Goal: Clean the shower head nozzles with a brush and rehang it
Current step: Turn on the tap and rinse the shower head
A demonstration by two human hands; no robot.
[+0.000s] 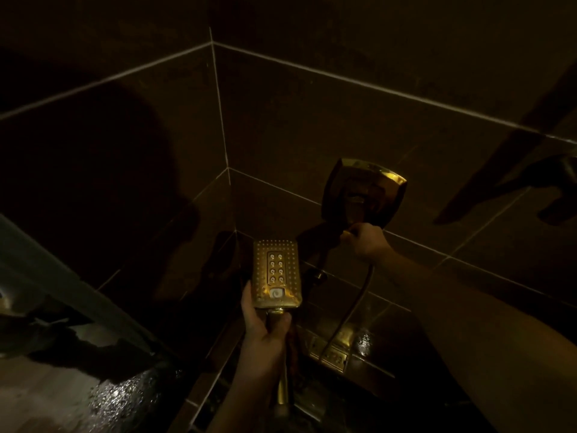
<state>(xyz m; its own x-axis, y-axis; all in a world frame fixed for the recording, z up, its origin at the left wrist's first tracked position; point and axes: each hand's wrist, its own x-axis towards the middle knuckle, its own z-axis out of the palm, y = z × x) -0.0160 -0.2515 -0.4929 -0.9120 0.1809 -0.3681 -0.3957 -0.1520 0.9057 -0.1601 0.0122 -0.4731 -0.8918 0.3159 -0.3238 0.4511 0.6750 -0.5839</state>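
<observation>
The single camera sat on the person's head, looking forward and down into the tiled corner (229,170), close above the left hand (265,323) and right hand (367,242).

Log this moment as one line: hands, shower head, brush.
left hand: grips shower head handle, nozzles up | right hand: at wall fitting, grip unclear | brush: unseen | head: unhung

left hand (265,329) gripping, right hand (367,242) curled, arm outstretched
</observation>
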